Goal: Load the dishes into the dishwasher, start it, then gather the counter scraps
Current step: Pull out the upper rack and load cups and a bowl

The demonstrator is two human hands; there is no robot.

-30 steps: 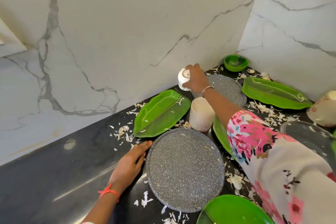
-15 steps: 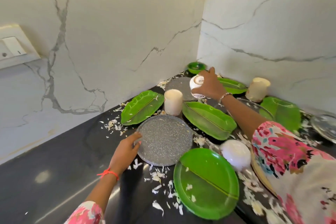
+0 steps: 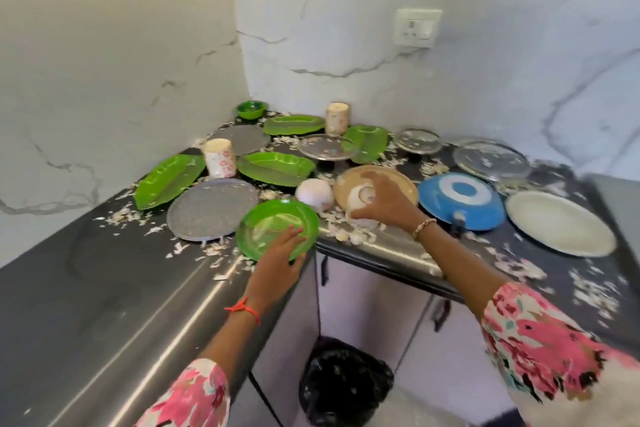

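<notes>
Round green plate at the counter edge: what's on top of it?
A few pale scraps lie on the round green plate, and the left hand lays fingers on its near rim. Whatever is beneath the hand is hidden.

No word, number or brand can be read with certainty. The sole trace of print is a small dark marking on the pale round underside of the white cup (image 3: 360, 200), which the right hand (image 3: 386, 204) grips just right of the round green plate (image 3: 273, 224). Blur and small size leave its characters illegible. Floral prints on the tumblers (image 3: 220, 163) behind the green plate are pattern, not lettering.
</notes>
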